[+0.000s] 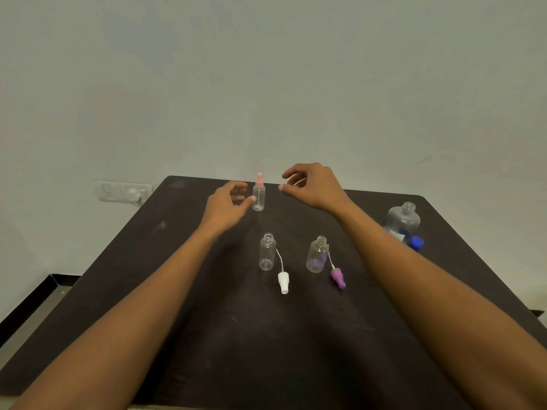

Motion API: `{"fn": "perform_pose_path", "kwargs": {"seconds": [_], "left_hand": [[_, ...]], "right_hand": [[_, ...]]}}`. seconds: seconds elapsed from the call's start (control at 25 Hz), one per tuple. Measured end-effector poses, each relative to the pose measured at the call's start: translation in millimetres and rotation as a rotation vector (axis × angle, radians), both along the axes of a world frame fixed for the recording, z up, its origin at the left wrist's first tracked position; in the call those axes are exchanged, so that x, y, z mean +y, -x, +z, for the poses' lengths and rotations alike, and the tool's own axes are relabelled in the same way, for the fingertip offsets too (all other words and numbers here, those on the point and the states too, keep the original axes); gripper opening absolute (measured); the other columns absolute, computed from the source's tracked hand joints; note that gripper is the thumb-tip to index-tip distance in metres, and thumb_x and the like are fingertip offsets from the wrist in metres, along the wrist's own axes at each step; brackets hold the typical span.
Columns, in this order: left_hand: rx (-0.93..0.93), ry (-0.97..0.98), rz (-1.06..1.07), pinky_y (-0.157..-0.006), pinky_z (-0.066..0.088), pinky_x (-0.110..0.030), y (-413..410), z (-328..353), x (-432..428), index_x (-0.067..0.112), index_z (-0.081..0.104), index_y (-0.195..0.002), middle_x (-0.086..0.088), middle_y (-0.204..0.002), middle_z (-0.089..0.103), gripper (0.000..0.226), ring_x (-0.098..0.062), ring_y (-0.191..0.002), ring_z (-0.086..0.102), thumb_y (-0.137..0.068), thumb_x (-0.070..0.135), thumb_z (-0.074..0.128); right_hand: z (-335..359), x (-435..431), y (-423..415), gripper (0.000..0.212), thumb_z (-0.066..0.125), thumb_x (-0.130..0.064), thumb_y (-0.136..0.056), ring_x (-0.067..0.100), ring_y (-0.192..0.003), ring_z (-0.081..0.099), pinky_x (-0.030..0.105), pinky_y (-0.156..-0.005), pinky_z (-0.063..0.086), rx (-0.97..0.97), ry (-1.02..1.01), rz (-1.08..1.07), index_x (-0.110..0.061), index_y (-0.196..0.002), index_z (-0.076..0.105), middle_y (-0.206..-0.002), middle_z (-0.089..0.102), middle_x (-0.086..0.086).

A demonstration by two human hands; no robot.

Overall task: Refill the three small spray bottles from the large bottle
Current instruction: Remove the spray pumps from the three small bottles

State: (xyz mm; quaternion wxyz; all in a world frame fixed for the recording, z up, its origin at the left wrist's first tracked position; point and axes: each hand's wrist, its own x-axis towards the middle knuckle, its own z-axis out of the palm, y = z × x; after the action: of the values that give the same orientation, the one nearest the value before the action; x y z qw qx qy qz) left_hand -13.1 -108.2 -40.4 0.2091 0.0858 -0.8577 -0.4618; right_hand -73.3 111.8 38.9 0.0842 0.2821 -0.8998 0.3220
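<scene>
A small clear spray bottle with a pink top stands upright near the table's far edge. My left hand hovers just left of it, fingers loosely curled, thumb tip close to the bottle's side. My right hand is to its right, fingers curled and apart from the bottle. Nearer to me stand two uncapped small bottles: a clear one with its white spray head lying beside it, and a purple-tinted one with its purple spray head beside it. The large clear bottle stands uncapped at the right.
A blue cap lies next to the large bottle, near the right edge of the dark table. A wall switch plate sits beyond the table's far left corner. The wall rises right behind the table.
</scene>
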Motion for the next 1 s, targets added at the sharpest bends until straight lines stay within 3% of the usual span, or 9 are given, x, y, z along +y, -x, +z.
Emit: {"fn": "perform_pose_path", "kwargs": {"seconds": [0.16,0.36,0.56,0.64,0.8,1.0], "left_hand": [[-0.083,0.034,0.005,-0.103,0.052,-0.034,50,-17,-7,0.017,0.057,-0.145,-0.003,-0.143,0.066,0.066,-0.018,-0.124,0.066,-0.088,0.035,0.085],[-0.073,0.022,-0.018,-0.105,0.057,-0.04,89,-24,-8,0.012,0.058,-0.142,-0.006,-0.136,0.07,0.07,-0.021,-0.118,0.07,-0.083,0.034,0.089],[-0.067,0.028,-0.011,-0.1,0.057,-0.034,101,-29,-7,0.012,0.061,-0.138,-0.003,-0.127,0.071,0.071,-0.018,-0.112,0.07,-0.079,0.037,0.092],[-0.078,0.035,-0.007,-0.099,0.058,-0.033,103,-31,-8,0.011,0.063,-0.135,-0.002,-0.122,0.073,0.069,-0.016,-0.107,0.071,-0.078,0.035,0.093],[-0.044,0.065,0.019,-0.092,0.061,-0.028,103,-35,-8,0.013,0.074,-0.115,0.005,-0.096,0.075,0.04,0.0,-0.084,0.07,-0.081,0.026,0.091],[0.021,0.102,0.032,-0.085,0.058,-0.019,86,-17,-5,0.015,0.076,-0.111,0.007,-0.092,0.074,0.038,-0.001,-0.086,0.071,-0.079,0.028,0.092]], "right_hand": [[0,-30,57,0.042,0.081,-0.041,-0.089,0.015,-0.094,0.072,0.029,-0.091,0.057,-0.009,-0.132,0.019,-0.015,-0.122,0.075,-0.105,0.078,0.004],[-17,-58,97,0.047,0.083,-0.043,-0.087,0.012,-0.094,0.069,0.023,-0.084,0.05,-0.02,-0.175,0.051,-0.014,-0.123,0.076,-0.108,0.079,0.004],[-32,-77,114,0.046,0.083,-0.041,-0.087,0.012,-0.093,0.07,0.022,-0.082,0.052,-0.029,-0.206,0.078,-0.013,-0.123,0.076,-0.108,0.078,0.004],[-34,-81,117,0.045,0.085,-0.038,-0.085,0.013,-0.093,0.07,0.022,-0.08,0.052,-0.036,-0.215,0.087,-0.012,-0.121,0.076,-0.106,0.078,0.004],[-31,-88,117,0.032,0.085,-0.031,-0.085,0.016,-0.092,0.072,0.023,-0.078,0.054,-0.022,-0.265,0.116,-0.012,-0.11,0.08,-0.101,0.078,0.004],[-11,-83,98,0.025,0.084,-0.029,-0.086,0.01,-0.075,0.068,0.025,-0.077,0.059,0.016,-0.265,0.122,-0.01,-0.103,0.081,-0.094,0.075,0.003]]}}
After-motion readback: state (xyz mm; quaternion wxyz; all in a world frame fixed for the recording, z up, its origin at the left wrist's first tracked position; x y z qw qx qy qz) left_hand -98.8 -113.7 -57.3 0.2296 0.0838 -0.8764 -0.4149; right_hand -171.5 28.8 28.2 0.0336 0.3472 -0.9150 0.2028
